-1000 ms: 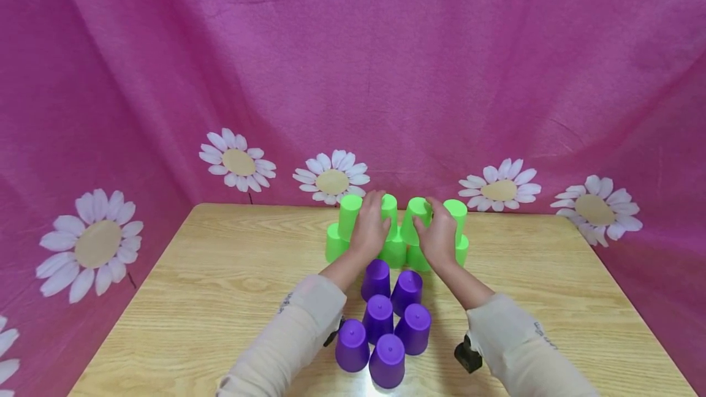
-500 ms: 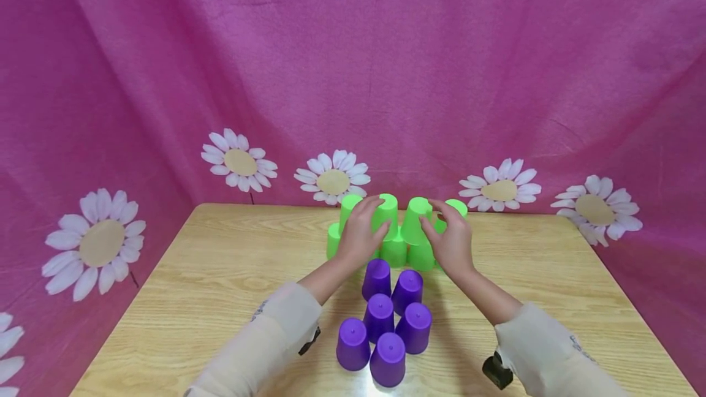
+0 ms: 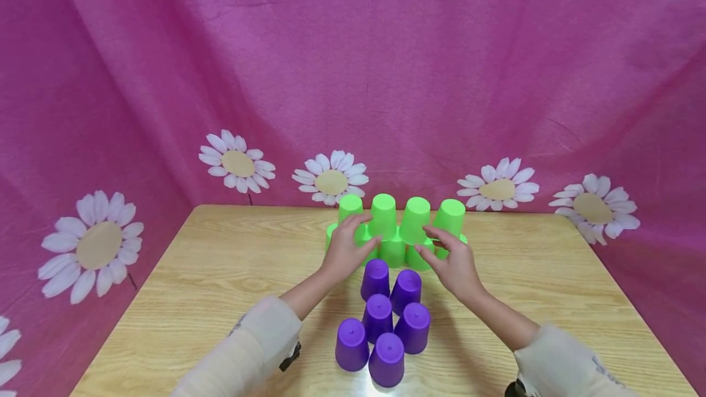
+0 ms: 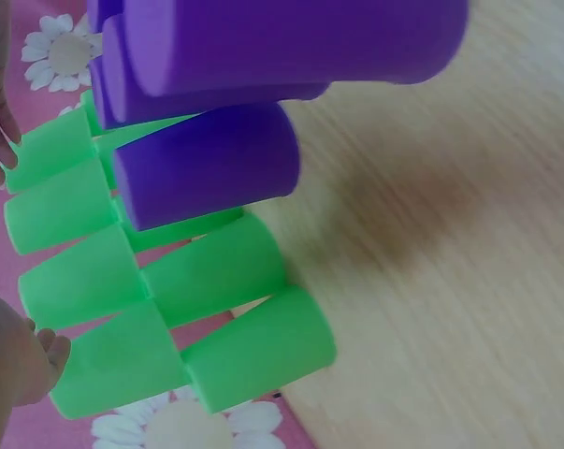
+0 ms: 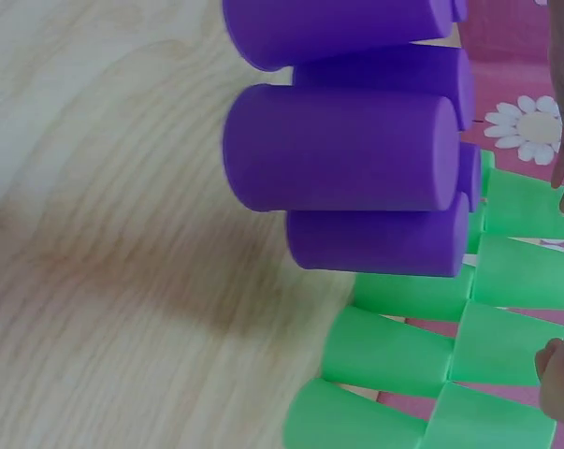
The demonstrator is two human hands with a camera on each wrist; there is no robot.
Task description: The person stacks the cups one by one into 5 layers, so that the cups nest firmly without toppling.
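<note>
Upside-down green cups stand in two tiers at the back of the table, several on top [image 3: 415, 219] resting on several below [image 3: 393, 252]. My left hand [image 3: 343, 251] hovers in front of the left part of the stack, thumb and fingers apart, holding nothing. In front of the right part is my right hand [image 3: 456, 262], also holding nothing, its thumb and fingers spread. Between the forearms stand several upside-down purple cups [image 3: 378, 318]. In the left wrist view both tiers of green cups [image 4: 216, 271] show behind a purple cup [image 4: 207, 166]; only part of each hand shows there.
The wooden table [image 3: 220, 299] reaches back to a pink cloth [image 3: 342, 78] printed with white daisies [image 3: 331, 181]. The purple cups stand close together in front of the green stack, near both forearms.
Both hands have drawn back from the top green cups and moved apart, left hand to the left, right hand to the right and nearer. The cups look unmoved.
</note>
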